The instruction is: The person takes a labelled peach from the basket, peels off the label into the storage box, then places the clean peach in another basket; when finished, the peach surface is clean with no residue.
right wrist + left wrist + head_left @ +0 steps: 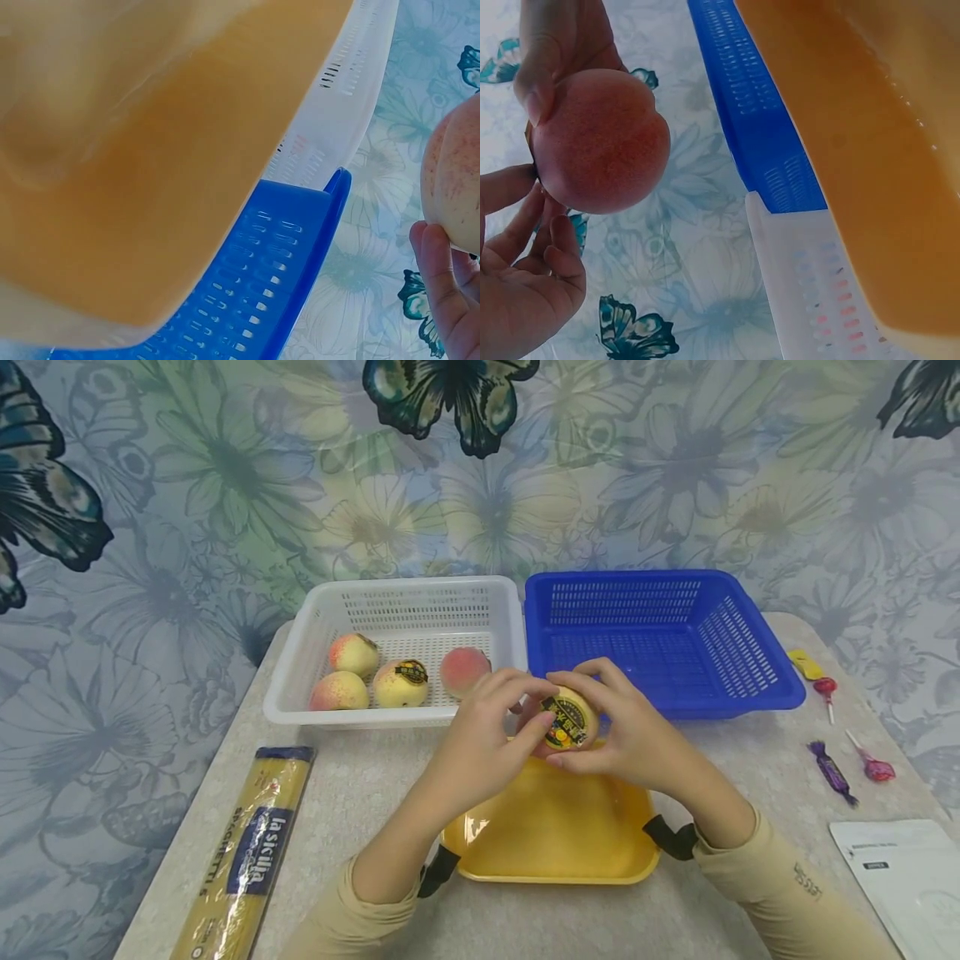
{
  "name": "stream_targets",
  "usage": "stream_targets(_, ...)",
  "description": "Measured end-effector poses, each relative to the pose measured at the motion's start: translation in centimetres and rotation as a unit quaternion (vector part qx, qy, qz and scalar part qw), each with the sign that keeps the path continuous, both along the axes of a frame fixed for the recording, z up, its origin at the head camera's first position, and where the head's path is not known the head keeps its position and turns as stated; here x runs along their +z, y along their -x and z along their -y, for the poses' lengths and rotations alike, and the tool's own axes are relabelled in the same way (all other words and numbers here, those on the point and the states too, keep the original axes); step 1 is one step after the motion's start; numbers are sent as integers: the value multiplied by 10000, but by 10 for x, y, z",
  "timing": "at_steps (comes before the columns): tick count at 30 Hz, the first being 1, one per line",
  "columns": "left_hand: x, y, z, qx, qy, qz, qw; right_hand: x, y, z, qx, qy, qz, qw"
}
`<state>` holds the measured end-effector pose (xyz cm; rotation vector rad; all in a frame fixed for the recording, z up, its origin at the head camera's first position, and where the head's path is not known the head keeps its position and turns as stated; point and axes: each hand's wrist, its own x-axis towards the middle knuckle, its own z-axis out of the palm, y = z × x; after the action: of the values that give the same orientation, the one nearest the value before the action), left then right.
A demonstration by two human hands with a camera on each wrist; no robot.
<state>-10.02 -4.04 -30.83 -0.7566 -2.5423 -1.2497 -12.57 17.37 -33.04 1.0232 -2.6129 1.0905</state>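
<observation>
Above the far edge of the yellow tray [555, 827], a peach [604, 142] is held up between both hands. My right hand [637, 731] grips it from the right, its fingers and thumb curled round the fruit. A round black-and-gold sticker [567, 727] faces me on the peach. The thumb and finger of my left hand [480, 739] pinch at the sticker's edge, as the left wrist view shows from below. Several other peaches, one being a stickered peach [401, 683], lie in the white basket [390, 718] behind my left hand.
A blue basket [667, 703] stands beside the white one. On the left lies a spaghetti pack [251, 852]. Rightward are a yellow wrapper [805, 665], a red lollipop [825, 687], a purple candy [832, 772], a pink lollipop [877, 768] and a white packet [900, 868].
</observation>
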Motion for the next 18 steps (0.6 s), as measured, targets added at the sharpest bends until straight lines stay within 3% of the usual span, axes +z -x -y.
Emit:
stream_targets(8, 1, 1, -2, 314, -341, 46, 9989, 0, 1, 0, 44, -26, 73, 10000)
stream_targets(18, 0, 0, -2, 167, -702, 168, 9973, 0, 1, 1, 50, -81, 162, 9998)
